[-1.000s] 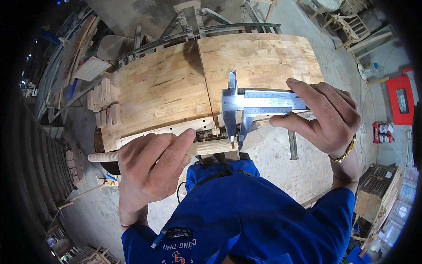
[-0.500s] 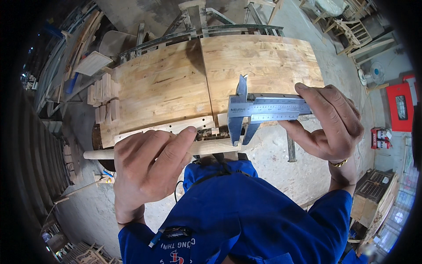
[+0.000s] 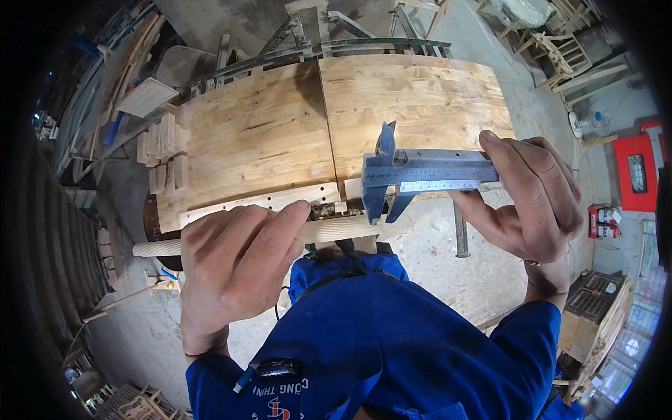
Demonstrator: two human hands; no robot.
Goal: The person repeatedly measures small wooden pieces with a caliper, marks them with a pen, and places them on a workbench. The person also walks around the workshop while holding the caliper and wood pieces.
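My left hand (image 3: 241, 262) is closed around a pale, rounded wooden rod (image 3: 339, 229) that lies crosswise in front of me. The rod's left end sticks out past my wrist. My right hand (image 3: 535, 192) grips a metal vernier caliper (image 3: 427, 170) by its beam, the scale facing up. The caliper's lower jaws are slightly apart, right by the rod's right end; whether they touch the wood I cannot tell. Just beyond my left fingers, a drilled wooden strip (image 3: 280, 199) lies along the near edge of the wooden tabletop (image 3: 259, 133).
Small wooden blocks (image 3: 168, 143) are stacked at the tabletop's left edge. Metal stands (image 3: 322, 45) rise behind it. Long timber (image 3: 115, 84) leans at far left. At right are a red cabinet (image 3: 635, 171), a fan (image 3: 600, 115) and a wooden chair frame (image 3: 563, 56).
The caliper has tipped a little, its scale now duller, and its jaws have lifted slightly away from me. My right hand has shifted slightly right. My left hand stays on the rod.
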